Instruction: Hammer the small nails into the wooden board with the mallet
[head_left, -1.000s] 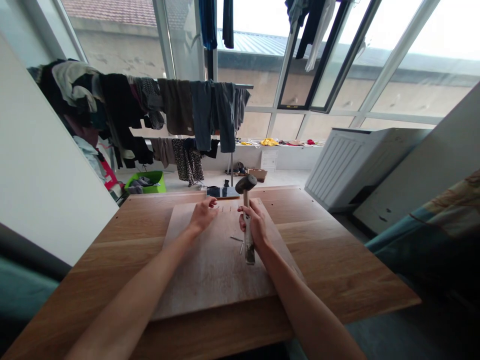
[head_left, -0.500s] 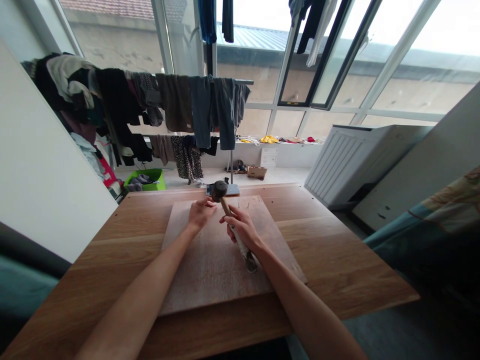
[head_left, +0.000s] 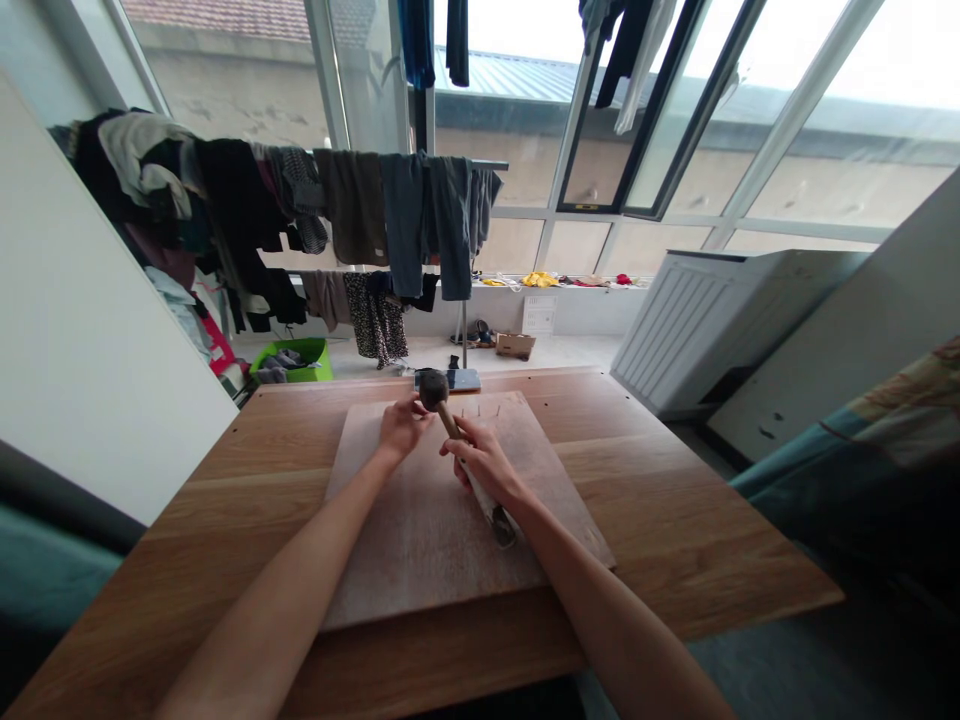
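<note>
My right hand (head_left: 486, 466) is wrapped round the wooden handle of a hammer (head_left: 433, 390), whose dark head tilts left and hangs close over my left fingertips. My left hand (head_left: 402, 424) rests on the far part of a pale wooden board (head_left: 435, 540), fingers pinched together beneath the hammer head; what they pinch is too small to make out. A few thin nails (head_left: 480, 410) stand upright in a row near the board's far edge, right of the hammer head. The board lies on a wooden table (head_left: 675, 540).
A phone (head_left: 459, 380) lies at the table's far edge. Behind stands a drying rack of clothes (head_left: 360, 220) before large windows. A green basket (head_left: 296, 360) sits on the floor. White panels (head_left: 82, 340) lean left; a white slatted unit (head_left: 690, 330) stands right.
The hammer swung from upright, its head high on the right, down and left over my left fingertips. My right hand slid left with it, covering the loose nails that lay beside it.
</note>
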